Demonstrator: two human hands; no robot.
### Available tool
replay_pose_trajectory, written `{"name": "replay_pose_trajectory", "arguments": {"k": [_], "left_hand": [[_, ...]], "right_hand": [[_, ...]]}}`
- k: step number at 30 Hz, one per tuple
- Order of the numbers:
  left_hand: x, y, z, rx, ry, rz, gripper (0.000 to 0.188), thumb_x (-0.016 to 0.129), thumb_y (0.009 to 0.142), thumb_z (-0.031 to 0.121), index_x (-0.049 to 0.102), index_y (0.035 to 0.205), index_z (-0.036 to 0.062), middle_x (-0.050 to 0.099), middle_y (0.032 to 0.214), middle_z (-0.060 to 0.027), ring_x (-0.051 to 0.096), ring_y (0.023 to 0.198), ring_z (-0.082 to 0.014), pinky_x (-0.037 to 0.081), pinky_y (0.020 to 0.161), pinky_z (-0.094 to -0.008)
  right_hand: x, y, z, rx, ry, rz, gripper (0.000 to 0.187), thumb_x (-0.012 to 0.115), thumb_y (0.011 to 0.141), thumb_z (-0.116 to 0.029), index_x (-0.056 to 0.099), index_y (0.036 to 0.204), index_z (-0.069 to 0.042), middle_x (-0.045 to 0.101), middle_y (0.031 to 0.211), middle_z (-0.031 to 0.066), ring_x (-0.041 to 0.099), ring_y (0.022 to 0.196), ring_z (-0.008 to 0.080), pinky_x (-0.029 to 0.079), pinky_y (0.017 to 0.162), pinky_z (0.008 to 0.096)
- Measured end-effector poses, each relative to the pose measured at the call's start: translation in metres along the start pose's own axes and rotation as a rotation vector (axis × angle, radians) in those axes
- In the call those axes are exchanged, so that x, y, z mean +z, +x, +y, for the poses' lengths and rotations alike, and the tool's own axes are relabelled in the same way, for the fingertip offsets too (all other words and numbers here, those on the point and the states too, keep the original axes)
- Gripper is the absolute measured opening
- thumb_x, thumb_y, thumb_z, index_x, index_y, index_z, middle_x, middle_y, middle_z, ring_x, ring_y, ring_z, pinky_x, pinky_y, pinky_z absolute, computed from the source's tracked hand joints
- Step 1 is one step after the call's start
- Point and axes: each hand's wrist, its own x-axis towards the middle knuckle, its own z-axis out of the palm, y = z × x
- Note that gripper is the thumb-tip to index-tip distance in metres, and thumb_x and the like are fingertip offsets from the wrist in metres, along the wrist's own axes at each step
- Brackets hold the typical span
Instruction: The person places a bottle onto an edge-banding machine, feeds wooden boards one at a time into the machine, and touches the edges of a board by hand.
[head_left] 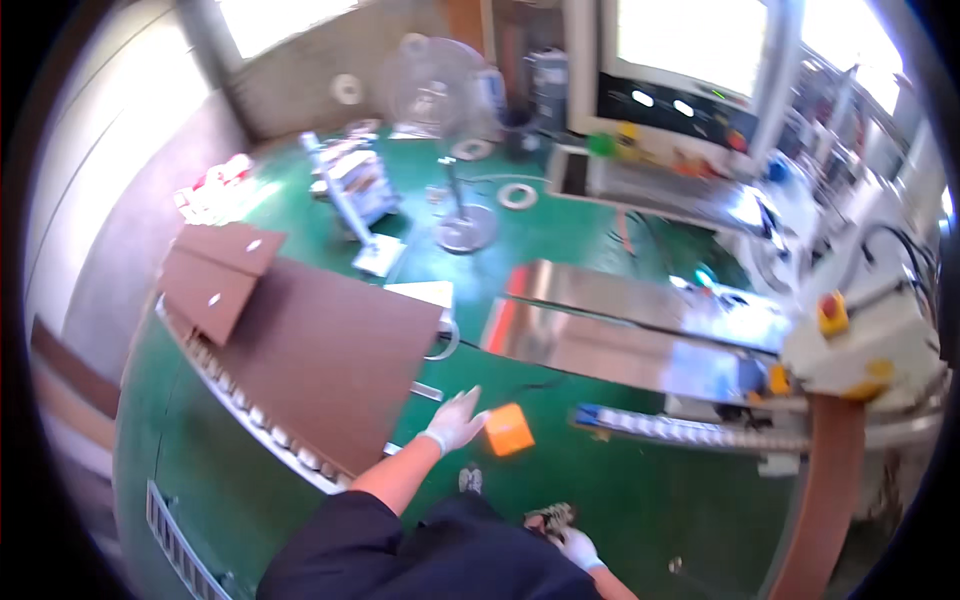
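My left hand [456, 420], in a white glove, reaches forward with its fingers stretched out and holds nothing. Just right of it, apparently apart from the fingertips, is an orange square-topped object [509, 430]; its exact kind is unclear. Lower right, near my body, my gloved right hand [577, 548] is closed at a small dark, mottled object [550, 518], too blurred to name. Left of my left arm lies a large stack of flat brown cardboard sheets [325, 345] on a roller conveyor [250, 412]. Smaller brown cardboard pieces [215, 280] rest on its far left end.
A metal-topped conveyor [590, 340] runs to a machine with a red-and-yellow emergency button [832, 312] at right. Before it is a narrow roller track [660, 422]. A standing fan [465, 228] and a blue-white cart [358, 188] stand farther back. A brown strip [828, 500] hangs at right.
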Motion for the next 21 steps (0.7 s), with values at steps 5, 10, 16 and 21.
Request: {"name": "replay_pose_trajectory", "arguments": {"k": [5, 10, 16, 21], "left_hand": [[-0.014, -0.175, -0.202, -1.116, -0.349, 0.015, 0.067, 0.053, 0.098, 0.05, 0.053, 0.142, -0.0008, 0.06, 0.14, -0.0278, 0.06, 0.129, -0.0404, 0.046, 0.111, -0.0475], [0.042, -0.311, -0.357, -1.206, -0.264, -0.001, 0.071, 0.052, 0.096, 0.05, 0.051, 0.144, -0.002, 0.058, 0.144, -0.0254, 0.055, 0.135, -0.0382, 0.044, 0.113, -0.0465], [0.054, -0.29, -0.407, -1.134, -0.633, 0.094, 0.074, 0.047, 0.099, 0.055, 0.051, 0.139, -0.0063, 0.058, 0.14, -0.0327, 0.056, 0.131, -0.0456, 0.044, 0.111, -0.0501], [0.041, -0.267, -0.423, -1.021, -0.639, -0.093, 0.071, 0.046, 0.1, 0.057, 0.056, 0.138, -0.0014, 0.059, 0.138, -0.0335, 0.057, 0.131, -0.0457, 0.043, 0.112, -0.0492]], "right_hand": [[0.03, -0.05, 0.088, 0.24, 0.329, 0.315, 0.034, 0.065, 0.1, -0.037, 0.071, 0.099, -0.004, 0.066, 0.074, 0.0086, 0.058, 0.062, 0.0218, 0.05, 0.058, 0.0379], [-0.017, -0.001, 0.068, 0.79, 1.121, 0.404, 0.037, 0.057, 0.102, -0.038, 0.056, 0.075, -0.013, 0.052, 0.059, 0.0049, 0.047, 0.047, 0.0211, 0.038, 0.042, 0.0398], [-0.014, 0.168, -0.092, -0.132, -0.404, 0.014, 0.018, 0.059, 0.095, -0.026, 0.063, 0.089, -0.009, 0.068, 0.08, 0.0123, 0.068, 0.08, 0.0358, 0.053, 0.073, 0.0486], [0.045, 0.326, -0.342, -0.459, -0.298, -0.043, 0.029, 0.064, 0.097, -0.03, 0.072, 0.109, -0.005, 0.073, 0.108, 0.0173, 0.069, 0.104, 0.0371, 0.056, 0.091, 0.0428]]}}
